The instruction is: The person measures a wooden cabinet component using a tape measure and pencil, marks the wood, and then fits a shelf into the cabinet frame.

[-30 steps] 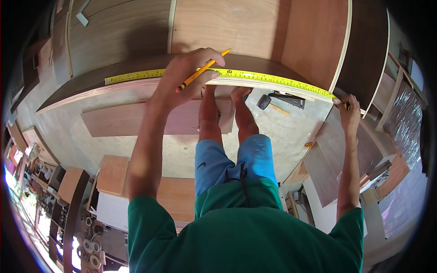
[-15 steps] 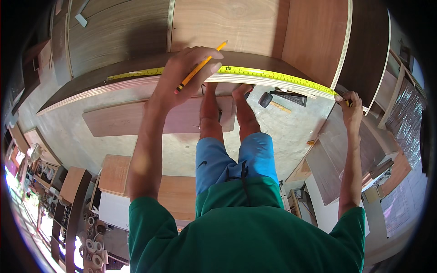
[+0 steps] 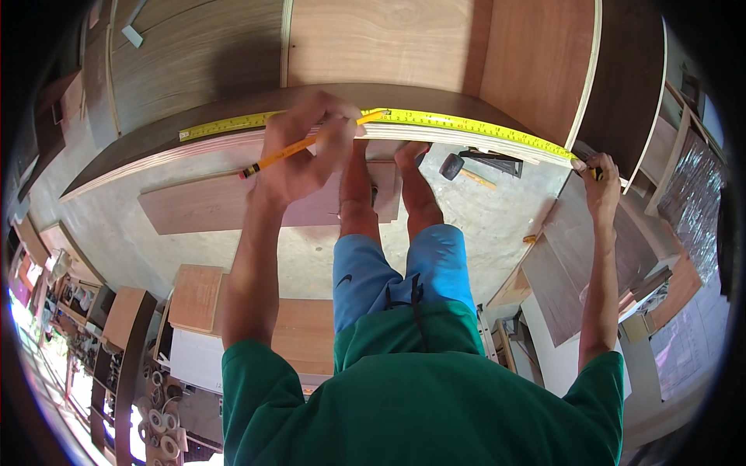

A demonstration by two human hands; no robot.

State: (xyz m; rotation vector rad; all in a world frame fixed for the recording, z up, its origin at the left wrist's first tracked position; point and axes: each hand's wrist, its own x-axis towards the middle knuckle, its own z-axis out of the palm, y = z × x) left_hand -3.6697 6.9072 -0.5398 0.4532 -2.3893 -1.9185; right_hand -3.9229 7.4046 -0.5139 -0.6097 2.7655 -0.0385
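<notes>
Watching remotely, I see the yellow tape measure [image 3: 458, 121] stretched along the near edge of the brown board [image 3: 116, 157]; over the board's middle, the blurred left hand [image 3: 307, 147] pinches a pencil [image 3: 284, 153]; by the board's right end, the right hand [image 3: 601, 179] curls around the tape's end; a black-headed mallet [image 3: 451, 167] lies on the board's near side.
</notes>
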